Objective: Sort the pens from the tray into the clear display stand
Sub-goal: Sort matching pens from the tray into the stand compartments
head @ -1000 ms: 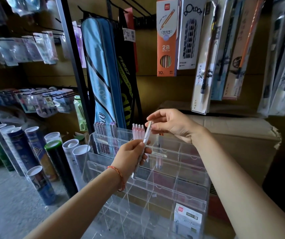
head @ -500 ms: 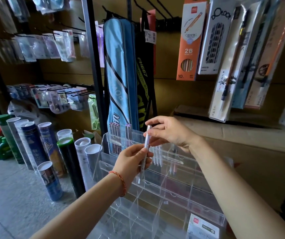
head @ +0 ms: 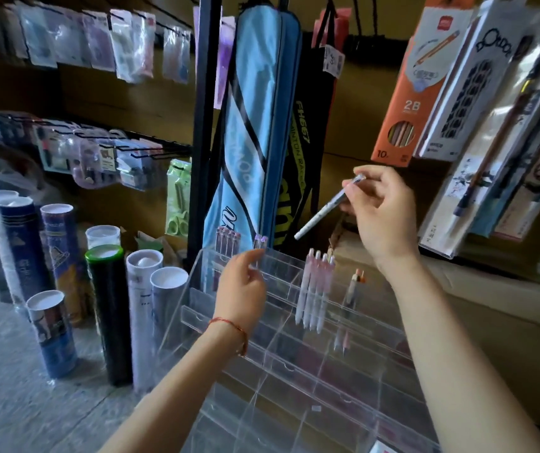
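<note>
Here the right hand [head: 383, 210] pinches the pen [head: 324, 209] above the display stand [head: 295, 380].

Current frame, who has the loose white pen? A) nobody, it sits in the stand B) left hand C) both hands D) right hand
D: the right hand pinches the pen near its upper end, tilted in the air, apart from the clear display stand; the left hand holds nothing.

Grey concrete floor [head: 17, 403]; brown wall [head: 115, 103]; black upright post [head: 203, 125].
</note>
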Demonstrator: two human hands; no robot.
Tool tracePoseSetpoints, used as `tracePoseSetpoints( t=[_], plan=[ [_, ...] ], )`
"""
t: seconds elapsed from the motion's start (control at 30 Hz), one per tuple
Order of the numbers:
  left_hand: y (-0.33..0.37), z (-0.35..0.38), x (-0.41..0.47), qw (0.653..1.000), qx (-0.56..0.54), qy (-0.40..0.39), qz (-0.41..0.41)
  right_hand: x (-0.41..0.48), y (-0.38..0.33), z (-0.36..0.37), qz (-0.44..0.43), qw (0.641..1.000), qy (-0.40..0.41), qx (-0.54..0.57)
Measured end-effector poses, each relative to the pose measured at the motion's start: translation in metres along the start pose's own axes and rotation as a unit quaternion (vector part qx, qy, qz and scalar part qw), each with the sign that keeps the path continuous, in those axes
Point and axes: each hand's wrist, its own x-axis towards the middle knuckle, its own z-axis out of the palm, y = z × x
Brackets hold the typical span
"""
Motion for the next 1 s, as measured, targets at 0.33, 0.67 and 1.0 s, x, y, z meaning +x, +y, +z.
tracePoseSetpoints(
  t=[0.33, 0.67, 1.0],
  plan=[
    [-0.003, 0.027, -0.001, 0.945, 0.256, -0.158, 0.126, -0.018, 0.027, 0.023, 0.012, 0.985, -0.089, -0.147],
    [0.004, 0.029, -0.019, 0.914, 0.319, -0.164, 0.190, 0.006, 0.020, -0.062, 0.031, 0.983, -0.008, -0.182],
    [0.039, 0.095, -0.071, 0.871, 0.313, -0.260, 0.275, -0.023, 0.022, -0.130, 0.185, 0.951, -0.123, -0.216]
  ],
)
